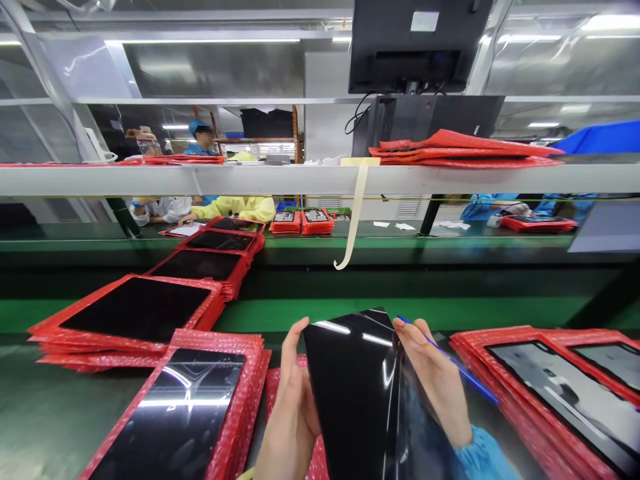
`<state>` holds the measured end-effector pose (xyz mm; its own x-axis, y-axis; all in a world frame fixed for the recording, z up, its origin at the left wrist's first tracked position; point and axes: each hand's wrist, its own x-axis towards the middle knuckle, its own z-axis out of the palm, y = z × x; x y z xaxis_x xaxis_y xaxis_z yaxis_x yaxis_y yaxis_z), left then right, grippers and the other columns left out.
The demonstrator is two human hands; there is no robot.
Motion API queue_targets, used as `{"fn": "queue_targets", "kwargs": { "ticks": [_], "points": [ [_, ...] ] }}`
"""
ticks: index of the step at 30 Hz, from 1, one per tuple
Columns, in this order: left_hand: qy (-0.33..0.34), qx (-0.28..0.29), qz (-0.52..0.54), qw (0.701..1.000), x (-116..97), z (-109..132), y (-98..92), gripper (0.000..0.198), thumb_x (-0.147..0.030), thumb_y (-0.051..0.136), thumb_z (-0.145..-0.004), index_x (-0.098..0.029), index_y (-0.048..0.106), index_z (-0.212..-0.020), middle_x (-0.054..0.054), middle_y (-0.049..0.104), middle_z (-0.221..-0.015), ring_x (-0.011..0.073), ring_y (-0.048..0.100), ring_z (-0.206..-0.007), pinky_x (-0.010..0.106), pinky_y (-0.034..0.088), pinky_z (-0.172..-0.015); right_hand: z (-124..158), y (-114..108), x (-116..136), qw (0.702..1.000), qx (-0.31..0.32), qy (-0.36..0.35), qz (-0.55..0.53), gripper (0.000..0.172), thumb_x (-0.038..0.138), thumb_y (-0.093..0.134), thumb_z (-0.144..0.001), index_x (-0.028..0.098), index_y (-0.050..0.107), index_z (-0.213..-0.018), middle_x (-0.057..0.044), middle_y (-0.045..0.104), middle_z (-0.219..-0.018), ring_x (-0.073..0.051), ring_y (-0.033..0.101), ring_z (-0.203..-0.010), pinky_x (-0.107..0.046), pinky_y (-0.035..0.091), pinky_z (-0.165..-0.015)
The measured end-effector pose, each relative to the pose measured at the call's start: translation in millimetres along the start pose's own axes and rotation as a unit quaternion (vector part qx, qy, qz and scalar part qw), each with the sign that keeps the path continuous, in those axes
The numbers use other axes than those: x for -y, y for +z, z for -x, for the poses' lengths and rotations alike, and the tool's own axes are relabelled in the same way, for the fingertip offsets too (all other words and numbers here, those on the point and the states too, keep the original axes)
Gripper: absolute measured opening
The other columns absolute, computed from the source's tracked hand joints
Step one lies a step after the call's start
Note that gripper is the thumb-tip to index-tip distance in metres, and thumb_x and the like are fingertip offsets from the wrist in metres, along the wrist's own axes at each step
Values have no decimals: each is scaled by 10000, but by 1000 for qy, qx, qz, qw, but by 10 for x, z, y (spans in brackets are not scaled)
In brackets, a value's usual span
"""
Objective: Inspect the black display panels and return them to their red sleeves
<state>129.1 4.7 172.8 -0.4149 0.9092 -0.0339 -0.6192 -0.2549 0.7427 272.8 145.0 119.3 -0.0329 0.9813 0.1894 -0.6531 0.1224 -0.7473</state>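
Observation:
A glossy black tablet screen [350,393] is held up, tilted, in front of me. My left hand [290,420] grips its left edge, with the thumb and fingers closed around the side. My right hand [435,380] pinches at the upper right corner, where a see-through protective film [417,433] stands away from the glass. A thin blue stick [473,380] also lies in the right hand, its tip poking out above the fingers. Beneath the screen, part of a red bubble-wrap sleeve [318,460] shows.
Left stand stacks of red bubble sleeves topped with black screens [175,407] [143,310]. At right, more red sleeves [520,400] carry grey-backed panels [565,390]. A tape strip [356,213] hangs from the white shelf [280,180]. Co-workers sit beyond the green bench [280,313].

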Motion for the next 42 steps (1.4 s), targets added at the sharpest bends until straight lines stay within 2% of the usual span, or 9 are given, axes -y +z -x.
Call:
{"fn": "queue_targets", "kwargs": {
  "ticks": [6,12,19,24,27,32,35,40,42],
  "points": [
    [-46,14,37,998,-83,-2,-53,665,-427,518,-901,-383,201,-1484,-10,644,-1283,191,605,-1154,302,459,-962,-56,1,63,994,4,103,-40,378,178,857,-461,245,536,-649,98,608,-566,-153,715,-792,-266,603,-819],
    [-35,14,10,999,-92,-9,-43,619,-425,490,-918,-367,242,-1482,-6,532,-1422,205,532,-1252,339,356,-1082,-72,30,73,991,-16,127,-43,381,150,824,-432,254,524,-644,118,544,-563,-137,698,-777,-281,551,-929],
    [-31,12,23,999,-71,-11,-42,656,-476,540,-879,-373,274,-1469,-12,532,-1422,210,406,-1355,367,246,-1150,29,92,76,994,-47,95,9,410,194,820,-525,288,602,-859,102,663,-689,-127,692,-882,-216,545,-836],
    [22,-21,-45,999,-12,-26,-93,475,-403,490,-911,-371,443,-1382,-137,352,-1531,86,114,-1452,216,72,-1159,104,167,111,996,34,52,69,307,194,831,-603,265,601,-794,72,635,-710,-149,659,-841,-233,519,-801],
    [45,-9,-69,997,8,-40,-147,476,-397,461,-924,-338,430,-1396,-139,271,-1566,89,72,-1458,205,33,-1156,123,173,104,993,63,31,93,327,212,828,-646,272,581,-851,50,682,-834,-153,651,-867,-232,508,-764],
    [53,27,-175,983,21,-89,-294,832,-436,671,-771,-313,247,-1476,35,413,-1505,291,271,-1420,438,203,-1158,172,172,32,970,111,-47,211,295,268,736,-774,296,527,-980,-29,635,-1264,-202,524,-1248,-308,466,-946],
    [77,6,-253,964,67,-138,-413,863,-368,712,-750,-294,234,-1465,66,494,-1430,293,415,-1343,421,270,-1134,218,178,-65,958,133,-53,250,242,319,662,-831,292,505,-1013,-73,576,-1354,-228,493,-1296,-393,440,-1015],
    [100,-94,-354,925,263,-287,-768,558,-463,497,-883,-293,366,-1398,-9,277,-1574,213,131,-1463,349,128,-1174,210,-31,-249,956,139,-30,258,248,402,605,-859,281,510,-1053,-103,552,-1388,-253,486,-1310,-466,349,-1103],
    [91,-109,-371,918,372,-376,-974,513,-448,412,-916,-236,385,-1382,28,273,-1575,194,121,-1464,344,78,-1178,154,-234,-299,955,124,-16,269,318,448,628,-834,266,525,-1074,-121,551,-1384,-270,497,-1300,-479,303,-1130]
  ]
}}
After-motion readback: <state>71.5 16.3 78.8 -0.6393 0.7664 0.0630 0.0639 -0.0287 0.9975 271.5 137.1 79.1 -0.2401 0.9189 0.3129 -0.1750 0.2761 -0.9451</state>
